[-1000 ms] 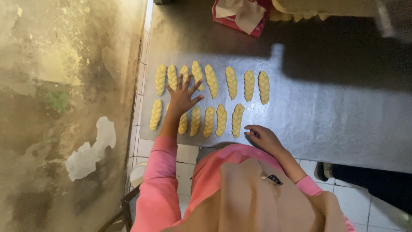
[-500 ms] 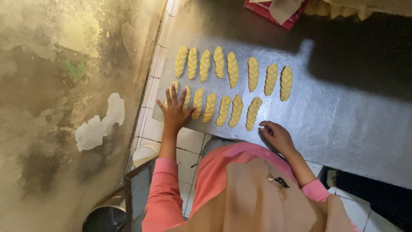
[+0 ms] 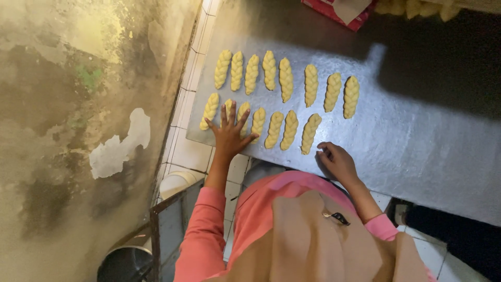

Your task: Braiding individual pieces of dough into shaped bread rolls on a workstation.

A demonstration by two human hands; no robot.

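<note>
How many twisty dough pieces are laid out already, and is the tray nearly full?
Eight braided dough pieces sit in the far row and seven in the near row on the metal tray. The left hand lies spread over the near row; the right hand rests on the tray just past its last piece. The tray's right half is bare, so it's roughly half filled.

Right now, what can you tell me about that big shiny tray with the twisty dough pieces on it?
The metal baking tray is a large, flat, grey sheet, dull-shiny and lightly smeared, lying on a tiled counter. A dark shadow covers its far right part. Pale yellow braided dough pieces sit on its left half in two rows, eight in the far row and about seven in the near one. The left hand lies spread over the near row's left end. The right hand rests curled on the tray's near edge.
</note>
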